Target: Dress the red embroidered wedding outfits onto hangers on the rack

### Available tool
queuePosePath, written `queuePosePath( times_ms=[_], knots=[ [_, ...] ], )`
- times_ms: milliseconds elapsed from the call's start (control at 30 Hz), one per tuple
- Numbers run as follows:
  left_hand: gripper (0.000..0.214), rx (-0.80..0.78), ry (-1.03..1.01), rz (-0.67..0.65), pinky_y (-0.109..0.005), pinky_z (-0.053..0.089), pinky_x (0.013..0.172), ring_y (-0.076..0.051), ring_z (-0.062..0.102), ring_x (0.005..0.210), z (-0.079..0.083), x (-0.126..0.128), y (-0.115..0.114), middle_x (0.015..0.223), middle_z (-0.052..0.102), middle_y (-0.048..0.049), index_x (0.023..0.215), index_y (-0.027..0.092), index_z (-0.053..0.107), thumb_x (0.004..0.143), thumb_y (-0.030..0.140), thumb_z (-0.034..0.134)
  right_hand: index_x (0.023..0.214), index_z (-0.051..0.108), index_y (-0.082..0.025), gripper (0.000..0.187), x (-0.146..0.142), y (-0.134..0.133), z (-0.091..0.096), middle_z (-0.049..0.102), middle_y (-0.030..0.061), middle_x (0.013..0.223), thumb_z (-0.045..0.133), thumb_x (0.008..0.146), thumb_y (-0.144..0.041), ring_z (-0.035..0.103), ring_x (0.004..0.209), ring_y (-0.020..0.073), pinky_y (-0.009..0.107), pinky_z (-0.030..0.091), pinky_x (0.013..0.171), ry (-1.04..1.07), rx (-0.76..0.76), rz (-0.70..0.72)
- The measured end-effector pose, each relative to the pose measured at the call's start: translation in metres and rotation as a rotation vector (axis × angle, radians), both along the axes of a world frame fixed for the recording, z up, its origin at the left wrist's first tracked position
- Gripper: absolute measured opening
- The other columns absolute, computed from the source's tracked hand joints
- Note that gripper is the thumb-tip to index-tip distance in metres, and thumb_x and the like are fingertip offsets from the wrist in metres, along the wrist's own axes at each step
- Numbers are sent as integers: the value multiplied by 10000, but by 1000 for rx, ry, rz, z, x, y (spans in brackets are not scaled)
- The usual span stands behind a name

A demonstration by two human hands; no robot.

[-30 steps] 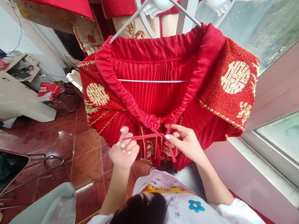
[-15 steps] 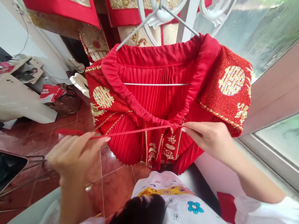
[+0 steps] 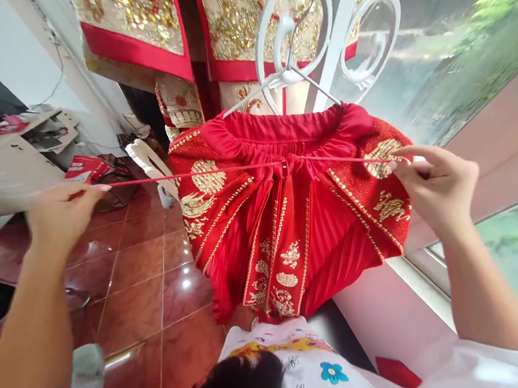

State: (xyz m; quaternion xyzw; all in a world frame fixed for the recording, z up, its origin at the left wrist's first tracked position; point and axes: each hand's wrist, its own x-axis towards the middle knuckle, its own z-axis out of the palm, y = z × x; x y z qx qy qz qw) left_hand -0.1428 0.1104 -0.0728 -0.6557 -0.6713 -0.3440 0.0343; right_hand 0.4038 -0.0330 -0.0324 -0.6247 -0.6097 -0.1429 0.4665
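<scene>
A red pleated skirt (image 3: 327, 235) with gold embroidery hangs by its waistband on a white wire hanger (image 3: 315, 86). A thin red drawstring (image 3: 170, 178) comes out at the front of the gathered waistband (image 3: 286, 130) and stretches taut to both sides. At the left, my left hand (image 3: 62, 214) pinches one end of it, well away from the skirt. My right hand (image 3: 439, 187) pinches the other end in front of the skirt's right panel, near a round gold emblem (image 3: 382, 157). Both hands are closed, thumb against fingers.
Behind the skirt stands a white scrolled metal rack (image 3: 333, 50). Gold-sequined garments with red borders (image 3: 136, 50) hang at the back. A window (image 3: 444, 59) is on the right. Cluttered white furniture (image 3: 14, 169) stands at the left above the red tiled floor (image 3: 141, 268).
My hands have moved apart, left hand leftward and right hand rightward and up, pulling the drawstring out longer. The skirt's waistband has drawn in and its front opening has narrowed.
</scene>
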Motion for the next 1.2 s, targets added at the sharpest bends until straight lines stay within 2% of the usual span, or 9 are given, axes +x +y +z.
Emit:
queuePosePath(
  times_ms=[167,367,467,600,767,833,933,1067,1200],
  knots=[
    [579,-403,-333,-156,-348,479,852,-176,629,837,5,59,-15,952,660,-44,1340,190,455,803,377,561,848,656,-185,191,-21,1,-10,594,27,616,484,899,-250,466,546,121,271,342,529,-408,143,-148],
    [553,134,82,146,-703,188,980,-432,354,1279,32,155,-69,1325,450,-221,1299,194,530,858,522,464,687,616,-161,271,-41,17,-8,644,95,1034,421,873,-131,518,930,238,374,401,796,-789,209,-250],
    [581,81,26,-15,-602,297,987,-342,522,1132,39,172,-71,1059,638,-136,1366,190,449,861,473,490,697,620,-159,296,-48,29,-8,606,120,878,402,892,-204,510,865,243,407,386,747,-739,32,-171],
    [713,-434,-89,-323,-336,453,834,-164,652,688,47,146,-62,813,703,23,1474,292,212,852,466,514,785,639,-181,298,-53,39,-8,554,111,793,414,907,-334,477,851,263,447,354,751,-652,-45,-129],
    [434,34,69,239,-383,441,705,-298,622,827,52,153,-88,946,677,-124,1091,178,674,872,468,438,1109,583,-228,294,-65,43,-7,581,92,1056,338,948,-213,465,964,231,407,348,799,-769,-13,2],
    [382,257,64,119,-351,430,684,-270,603,815,42,184,-98,906,659,-135,924,144,691,887,424,435,1192,540,-227,335,-73,45,-9,565,87,1139,322,947,-158,460,989,217,380,356,788,-879,-21,84],
    [313,183,18,-359,-276,408,636,-171,583,672,17,242,-96,803,641,-59,815,173,641,889,428,474,1153,570,-177,328,-86,49,-15,565,118,1142,319,944,-142,453,979,233,367,351,737,-925,-31,65],
    [274,46,144,-396,-273,348,542,-209,607,695,-8,286,-75,918,609,-95,944,171,606,900,401,464,995,628,-139,314,-95,50,-19,573,140,1105,319,942,-140,450,940,247,363,341,703,-880,-33,8],
    [162,5,7,-545,-264,375,604,-179,593,702,-1,274,-68,864,586,-56,844,190,564,908,260,433,858,615,-147,306,-98,42,-13,583,131,1033,322,917,-81,462,877,223,349,358,727,-769,-83,76]
  ],
)
